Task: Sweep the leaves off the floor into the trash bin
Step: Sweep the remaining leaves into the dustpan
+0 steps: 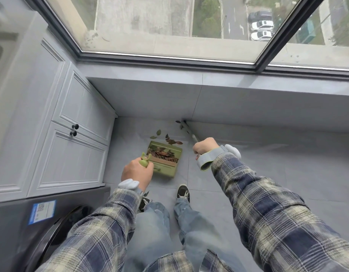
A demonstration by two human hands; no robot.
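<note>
Window point(169, 26) spans the top of view: large glass pane, dark metal frame, smooth grey sill below. White panelled cabinet point(71, 134) stands at left, w/ two small dark knobs. Dark washing machine point(32, 222) sits beneath it, glossy, blue label on front.

Floor point(268, 173): pale grey tiles, matte, thin grout lines.

Dustpan point(166, 160) rests on the floor between your hands. Green plastic, boxy, comb-like teeth across the middle. It holds approx. half the debris already.

Broom point(187, 130) handle is a thin pale rod; it runs from your right hand toward the wall corner. The head is too small to make out.

Left hand point(137, 171) is closed round the green dustpan handle. Right hand point(205, 147) is fisted on the broom handle.

Leaves point(169, 139): dry, brown and green, flat, curled at edges. Several lie on the tile just beyond the pan lip; one sits near the corner.

Status: partly done. Remaining: sweep in loose leaves, then empty pan. No trash bin in view.
</note>
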